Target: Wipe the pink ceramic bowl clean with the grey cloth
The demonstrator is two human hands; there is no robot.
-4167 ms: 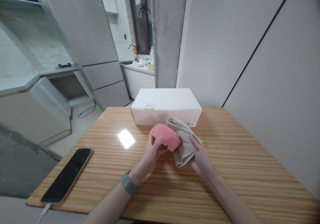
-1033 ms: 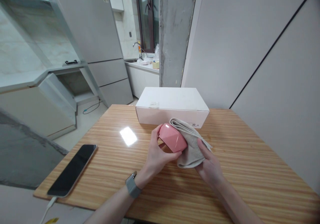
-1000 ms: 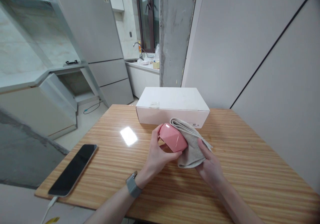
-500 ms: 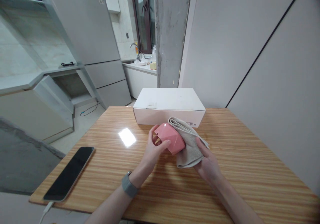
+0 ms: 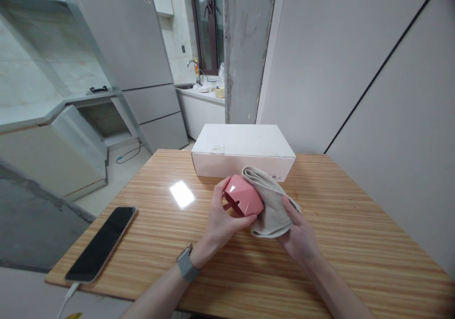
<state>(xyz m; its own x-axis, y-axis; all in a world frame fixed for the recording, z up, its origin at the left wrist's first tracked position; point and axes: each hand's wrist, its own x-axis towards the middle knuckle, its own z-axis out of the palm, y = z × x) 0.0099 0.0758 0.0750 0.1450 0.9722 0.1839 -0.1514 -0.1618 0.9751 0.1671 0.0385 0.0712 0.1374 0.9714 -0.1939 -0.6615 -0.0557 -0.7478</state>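
Compared with the view 0.5 s earlier, the pink faceted bowl (image 5: 243, 195) sits a little more level, its hollow side turned toward your palm. Your left hand (image 5: 223, 224) is closed around it, with the fingers curled over its rim and the 1 grey-strapped wristwatch (image 5: 186, 267) on that wrist. Your right hand (image 5: 297, 238) is partly closed, with its fingers pressing the folded beige cloth (image 5: 272, 217) against the bowl's far side. Bowl and cloth are held together between your 2 hands, just in front of the white cardboard box (image 5: 243, 150), and you cannot tell whether either touches the wooden table (image 5: 341, 233). To your left, the black smartphone (image 5: 101, 243) lies on the table, well apart from both hands, with its charging cable (image 5: 67, 297) trailing off the edge.
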